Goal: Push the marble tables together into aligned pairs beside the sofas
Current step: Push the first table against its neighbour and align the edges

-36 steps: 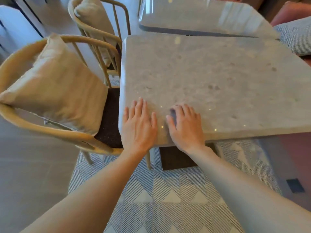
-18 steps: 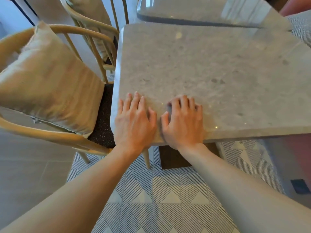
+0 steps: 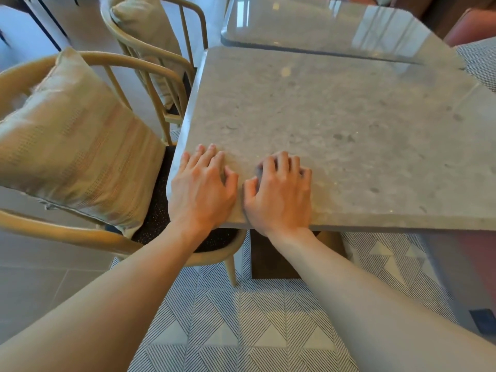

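A grey marble table (image 3: 335, 124) fills the middle of the view. A second, glossier marble table (image 3: 322, 25) stands just beyond it; only a thin dark seam separates their edges, and the far one sits slightly skewed. My left hand (image 3: 201, 189) and my right hand (image 3: 279, 194) lie side by side on the near table's top at its near left corner. Both press down with fingers bent and wrists over the edge. Neither hand holds anything.
A wooden chair with a beige cushion (image 3: 75, 146) sits tight against the table's left corner, a second chair (image 3: 150, 36) behind it. A pink sofa (image 3: 475, 25) and a patterned cushion (image 3: 480, 60) are at the far right. The table's dark base (image 3: 271, 259) stands on a striped rug (image 3: 241, 318).
My fingers have gone from flat to curled on the tabletop. Both hands stay at the same corner. The view has shifted slightly.
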The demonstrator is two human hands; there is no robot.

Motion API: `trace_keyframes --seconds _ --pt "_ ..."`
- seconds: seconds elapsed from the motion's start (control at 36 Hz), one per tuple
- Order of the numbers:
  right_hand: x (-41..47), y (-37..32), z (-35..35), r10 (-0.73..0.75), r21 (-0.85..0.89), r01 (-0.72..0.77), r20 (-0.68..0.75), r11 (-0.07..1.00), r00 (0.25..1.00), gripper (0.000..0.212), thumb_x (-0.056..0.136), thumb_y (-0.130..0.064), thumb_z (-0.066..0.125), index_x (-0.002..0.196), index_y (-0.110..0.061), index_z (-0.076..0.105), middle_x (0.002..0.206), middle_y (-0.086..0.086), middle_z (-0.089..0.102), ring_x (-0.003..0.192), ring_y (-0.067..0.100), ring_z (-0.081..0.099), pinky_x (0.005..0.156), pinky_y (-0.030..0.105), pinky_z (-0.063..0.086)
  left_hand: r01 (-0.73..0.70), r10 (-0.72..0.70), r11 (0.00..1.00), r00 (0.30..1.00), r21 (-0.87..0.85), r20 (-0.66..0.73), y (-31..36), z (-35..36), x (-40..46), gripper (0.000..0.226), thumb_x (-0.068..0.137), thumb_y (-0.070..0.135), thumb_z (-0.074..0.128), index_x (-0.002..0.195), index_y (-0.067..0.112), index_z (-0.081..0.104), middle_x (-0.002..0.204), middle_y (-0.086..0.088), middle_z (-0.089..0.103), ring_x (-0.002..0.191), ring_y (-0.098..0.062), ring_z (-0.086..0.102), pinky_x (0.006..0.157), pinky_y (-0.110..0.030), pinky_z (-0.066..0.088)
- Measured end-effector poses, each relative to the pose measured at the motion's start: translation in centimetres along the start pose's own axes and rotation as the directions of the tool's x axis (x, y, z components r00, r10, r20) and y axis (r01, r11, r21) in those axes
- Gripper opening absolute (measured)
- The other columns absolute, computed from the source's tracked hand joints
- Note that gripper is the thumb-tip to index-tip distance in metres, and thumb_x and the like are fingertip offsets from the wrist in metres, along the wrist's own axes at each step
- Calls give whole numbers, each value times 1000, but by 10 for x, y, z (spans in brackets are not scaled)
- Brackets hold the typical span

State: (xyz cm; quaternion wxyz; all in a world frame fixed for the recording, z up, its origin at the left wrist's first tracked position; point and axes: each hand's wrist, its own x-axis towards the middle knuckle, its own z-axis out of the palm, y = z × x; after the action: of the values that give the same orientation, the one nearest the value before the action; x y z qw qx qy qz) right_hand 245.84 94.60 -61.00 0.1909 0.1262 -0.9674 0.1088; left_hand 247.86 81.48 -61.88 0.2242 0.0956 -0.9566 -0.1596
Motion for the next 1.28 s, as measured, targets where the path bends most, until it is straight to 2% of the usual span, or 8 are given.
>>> trace_keyframes --seconds 0.69,0.78,0.89,0.94,1.0,1.08,1.19,1.28 --pt "30 -13 19 17 -28 -19 -65 999 998 30 87 -34 44 100 -15 63 107 6 61 101 26 54 83 39 38 -40 38 998 998 -50 -42 -19 13 36 44 97 31 39 120 10 70 138 -10 62 137 -24 49 116 -42 32" --pt "30 -14 20 35 -21 -37 -64 999 997 29 86 -33 45 98 -14 63 104 6 61 99 26 54 81 39 38 -32 33 998 999 -60 5 -18 9 35 47 97 33 38 124 8 67 140 -12 59 138 -27 47 117 -44 31" --pt "29 -9 3 27 19 -29 102 999 994 33 89 -36 48 110 -15 62 116 6 58 109 25 51 87 37 37 14 -5 999 982 -46 191 -11 -6 38 52 98 41 40 136 8 54 147 -13 51 137 -32 42 111 -45 34" --pt "36 -2 -13 13 156 -58 275 986 961 35 94 -38 50 118 -15 61 125 6 56 119 25 48 95 38 37 153 -101 976 949 -157 299 -1 -17 46 51 98 45 40 135 14 56 140 -9 55 121 -26 49 95 -35 41" --pt "43 5 -37 41 335 -197 420 921 907 37 97 -37 51 125 -14 62 132 6 56 127 24 47 102 39 38 364 -205 845 897 -393 391 19 -30 52 44 100 42 44 132 16 59 126 -4 60 107 -17 52 81 -23 40" --pt "51 22 -84 178 503 -391 420 771 890 35 99 -33 53 125 -13 64 132 5 58 126 22 52 103 39 43 465 -185 619 869 -632 459 69 -56 54 36 103 29 46 130 8 58 123 -12 61 118 -27 56 98 -33 42" --pt "62 56 -158 355 674 -524 387 521 851 30 100 -34 53 122 -17 65 127 2 62 107 11 58 83 19 44 438 -94 536 880 -722 465 151 -94 56 41 102 36 45 132 12 58 129 -7 62 121 -22 56 104 -38 44" --pt "71 92 -215 381 725 -499 342 476 859 31 101 -34 52 124 -17 65 126 1 65 101 6 57 76 11 38 381 -18 518 900 -766 435 215 -122 64 40 104 36 44 134 14 58 132 -7 60 123 -21 55 106 -40 43"
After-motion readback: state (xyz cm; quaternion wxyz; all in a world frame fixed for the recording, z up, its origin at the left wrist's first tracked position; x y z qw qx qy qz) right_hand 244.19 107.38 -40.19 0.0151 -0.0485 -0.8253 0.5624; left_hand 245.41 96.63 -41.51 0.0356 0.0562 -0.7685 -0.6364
